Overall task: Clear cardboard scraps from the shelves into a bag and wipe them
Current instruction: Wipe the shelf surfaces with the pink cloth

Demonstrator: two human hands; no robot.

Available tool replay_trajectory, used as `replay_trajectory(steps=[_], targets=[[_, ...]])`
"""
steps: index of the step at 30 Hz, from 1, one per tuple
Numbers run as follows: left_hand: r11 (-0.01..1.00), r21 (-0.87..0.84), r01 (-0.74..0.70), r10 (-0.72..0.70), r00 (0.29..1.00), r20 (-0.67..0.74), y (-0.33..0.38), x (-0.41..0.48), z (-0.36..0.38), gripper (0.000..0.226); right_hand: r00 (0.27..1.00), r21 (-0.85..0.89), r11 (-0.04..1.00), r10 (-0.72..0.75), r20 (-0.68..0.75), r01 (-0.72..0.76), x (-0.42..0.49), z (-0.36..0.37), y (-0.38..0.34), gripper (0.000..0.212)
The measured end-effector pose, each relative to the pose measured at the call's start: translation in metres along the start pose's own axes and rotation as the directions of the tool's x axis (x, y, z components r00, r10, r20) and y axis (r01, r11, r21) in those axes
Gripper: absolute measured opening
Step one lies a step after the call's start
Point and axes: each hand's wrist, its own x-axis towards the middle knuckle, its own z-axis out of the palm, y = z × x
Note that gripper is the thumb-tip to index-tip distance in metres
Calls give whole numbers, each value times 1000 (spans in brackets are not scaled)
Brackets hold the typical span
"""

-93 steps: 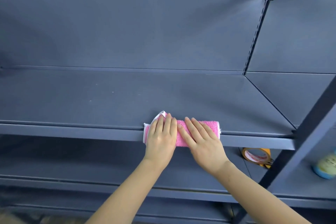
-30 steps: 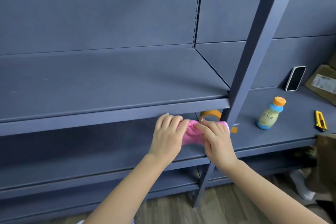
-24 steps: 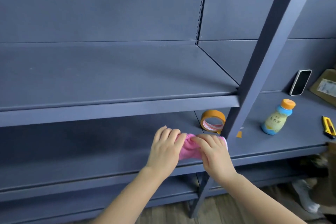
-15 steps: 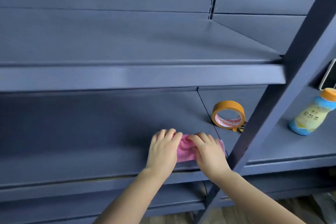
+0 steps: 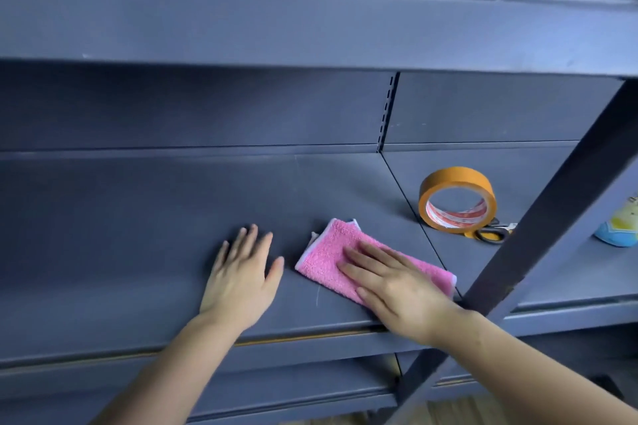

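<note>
Head view, close above shelf (image 5: 138, 217)

Dark blue shelf (image 5: 138, 235), pink cloth (image 5: 328, 252), tape roll (image 5: 455, 178), scissors (image 5: 490, 235)

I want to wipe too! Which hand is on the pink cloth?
The right hand, fingers flat on the pink cloth. The left hand rests on the bare shelf beside it, off the cloth.

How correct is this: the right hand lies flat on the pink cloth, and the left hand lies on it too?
One part is wrong. The head view shows the right hand flat on the pink cloth, but the left hand lies on the shelf beside it, not touching it.
</note>
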Motion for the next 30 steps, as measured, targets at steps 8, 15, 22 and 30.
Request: replay_trajectory(steps=[8,15,22,30], targets=[[999,43,-15,14,1000,18,0,1,5,56,960,26,961,275,-48,-274,-5,23,-30,51],[999,43,-25,24,1000,13,1,0,5,55,987,-70,986,151,-49,-154,13,-5,-17,45],[999,42,-33,32,999,13,0,0,6,55,910,17,912,411,-51,-411,7,19,-4,52],[998,46,-39,39,999,2,0,2,7,56,817,51,816,576,-8,-575,93,8,1,53]])
